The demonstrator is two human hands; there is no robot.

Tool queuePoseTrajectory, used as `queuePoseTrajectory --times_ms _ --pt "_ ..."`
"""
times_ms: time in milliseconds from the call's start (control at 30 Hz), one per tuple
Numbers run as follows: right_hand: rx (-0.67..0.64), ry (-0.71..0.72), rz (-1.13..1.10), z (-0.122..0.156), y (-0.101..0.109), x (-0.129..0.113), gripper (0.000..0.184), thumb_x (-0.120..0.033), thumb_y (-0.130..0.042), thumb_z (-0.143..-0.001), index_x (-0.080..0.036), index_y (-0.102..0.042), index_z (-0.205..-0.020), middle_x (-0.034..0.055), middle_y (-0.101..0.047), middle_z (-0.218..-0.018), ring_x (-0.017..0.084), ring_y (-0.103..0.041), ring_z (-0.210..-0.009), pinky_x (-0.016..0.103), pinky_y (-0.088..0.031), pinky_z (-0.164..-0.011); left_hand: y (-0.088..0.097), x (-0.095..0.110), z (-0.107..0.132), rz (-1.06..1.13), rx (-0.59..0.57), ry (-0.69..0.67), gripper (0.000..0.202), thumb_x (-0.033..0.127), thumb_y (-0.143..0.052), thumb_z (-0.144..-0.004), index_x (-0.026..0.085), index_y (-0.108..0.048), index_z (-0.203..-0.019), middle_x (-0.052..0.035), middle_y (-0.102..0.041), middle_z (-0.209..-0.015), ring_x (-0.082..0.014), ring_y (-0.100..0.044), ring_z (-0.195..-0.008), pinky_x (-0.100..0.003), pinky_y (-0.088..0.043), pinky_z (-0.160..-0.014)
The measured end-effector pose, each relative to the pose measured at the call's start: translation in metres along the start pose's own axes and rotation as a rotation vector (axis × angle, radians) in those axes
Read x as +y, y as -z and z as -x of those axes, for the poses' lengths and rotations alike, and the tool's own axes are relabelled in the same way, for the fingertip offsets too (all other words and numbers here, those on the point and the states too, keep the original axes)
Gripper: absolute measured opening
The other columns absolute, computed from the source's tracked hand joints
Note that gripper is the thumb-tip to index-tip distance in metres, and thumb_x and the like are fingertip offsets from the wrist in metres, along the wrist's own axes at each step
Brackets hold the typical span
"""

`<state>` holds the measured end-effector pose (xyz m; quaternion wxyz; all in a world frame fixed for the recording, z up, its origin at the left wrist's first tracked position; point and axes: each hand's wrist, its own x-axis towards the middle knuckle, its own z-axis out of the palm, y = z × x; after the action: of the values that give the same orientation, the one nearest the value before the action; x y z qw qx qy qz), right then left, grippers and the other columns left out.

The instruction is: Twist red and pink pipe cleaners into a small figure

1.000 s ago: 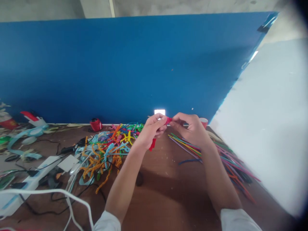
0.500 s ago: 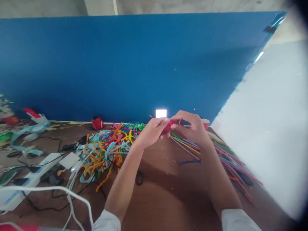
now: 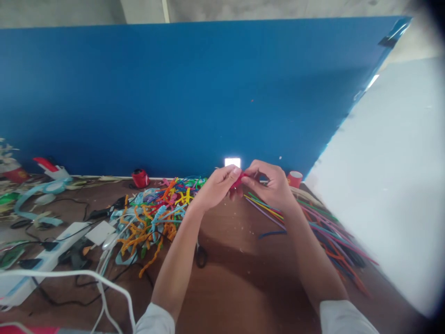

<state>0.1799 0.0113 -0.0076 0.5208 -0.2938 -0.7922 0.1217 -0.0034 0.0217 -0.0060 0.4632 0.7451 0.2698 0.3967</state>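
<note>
My left hand (image 3: 219, 185) is closed around a small red fuzzy piece, which looks like bent pipe cleaner (image 3: 238, 181), with the thumb pressed on top. At its right end, my right hand (image 3: 269, 184) pinches the same red piece between thumb and fingertips. Both hands are raised over the brown table (image 3: 239, 278), and the fingers cover most of the piece. Behind them a bright white lit screen (image 3: 232, 162) shows. Below my left forearm lie scissors (image 3: 200, 256) with black handles, partly hidden by the arm.
Left of my hands is a tangled heap of coloured pipe cleaners (image 3: 153, 218). Straight pipe cleaners (image 3: 333, 236) lie under and beyond my right forearm. A red cup (image 3: 295, 179), a red can-like object (image 3: 140, 178), a white power strip (image 3: 45, 260) and cables surround the work area. A blue partition (image 3: 174, 93) stands behind.
Both hands have shifted slightly left with the red piece between them. The right hand's fingertips have moved closer to the left thumb, and more of the red cup and scissors shows.
</note>
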Motion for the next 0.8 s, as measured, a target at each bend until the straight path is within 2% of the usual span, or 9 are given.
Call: queuePoseTrajectory --times_ms 133,233,367,467,633,800 --pt "0.079 -0.049 0.008 0.0 0.0 -0.001 0.012 -0.03 -0.068 -0.088 -0.019 -0.066 -0.083 -0.001 -0.063 -0.074 0.011 -0.055 -0.064 0.025 -0.042 -0.058 0.004 0.005 0.004 -0.128 -0.003 -0.027 0.037 0.052 -0.054 -0.092 0.017 -0.057 -0.103 -0.003 -0.067 -0.078 -0.0098 -0.058 -0.058 -0.021 -0.041 -0.054" --pt "0.129 -0.081 0.037 -0.001 0.001 0.001 0.012 -0.03 -0.066 -0.089 -0.019 -0.067 -0.084 -0.0006 -0.064 -0.075 0.011 -0.056 -0.065 0.025 -0.043 -0.059 0.01 0.008 0.007 -0.312 0.048 -0.053 0.031 0.045 -0.062 -0.088 0.019 -0.061 -0.106 -0.0034 -0.069 -0.086 -0.0128 -0.06 -0.068 -0.024 -0.045 -0.063" --pt "0.192 -0.107 0.102 -0.001 0.003 0.004 0.016 -0.034 -0.064 -0.089 -0.019 -0.068 -0.084 -0.0003 -0.064 -0.074 0.011 -0.055 -0.063 0.026 -0.043 -0.058 0.021 0.009 0.011 -0.454 0.095 -0.034 0.022 0.038 -0.055 -0.093 0.02 -0.063 -0.102 -0.0014 -0.068 -0.082 -0.0124 -0.059 -0.068 -0.023 -0.042 -0.062" --pt "0.216 -0.085 0.155 -0.001 0.005 0.007 0.017 -0.035 -0.064 -0.09 -0.019 -0.068 -0.084 -0.0005 -0.064 -0.073 0.01 -0.054 -0.062 0.026 -0.042 -0.058 0.025 0.009 0.013 -0.473 0.099 -0.018 0.026 0.04 -0.047 -0.097 0.02 -0.062 -0.098 -0.0004 -0.066 -0.076 -0.0111 -0.057 -0.063 -0.023 -0.041 -0.06" --pt "0.186 -0.098 0.125 -0.001 0.007 0.01 0.017 -0.037 -0.065 -0.09 -0.021 -0.069 -0.09 0.0006 -0.068 -0.08 0.011 -0.058 -0.067 0.026 -0.044 -0.06 0.024 0.008 0.013 -0.481 0.076 -0.028 0.026 0.04 -0.045 -0.098 0.021 -0.062 -0.1 -0.0005 -0.067 -0.076 -0.0106 -0.056 -0.061 -0.023 -0.04 -0.058" --pt "0.055 -0.208 -0.027 -0.001 0.01 0.012 0.029 -0.046 -0.055 -0.095 -0.022 -0.068 -0.106 0.0021 -0.07 -0.087 0.012 -0.062 -0.07 0.026 -0.047 -0.061 0.025 0.01 0.014 -0.491 0.063 -0.01 0.026 0.039 -0.046 -0.097 0.021 -0.063 -0.101 -0.0001 -0.067 -0.075 -0.0096 -0.053 -0.057 -0.022 -0.039 -0.056"
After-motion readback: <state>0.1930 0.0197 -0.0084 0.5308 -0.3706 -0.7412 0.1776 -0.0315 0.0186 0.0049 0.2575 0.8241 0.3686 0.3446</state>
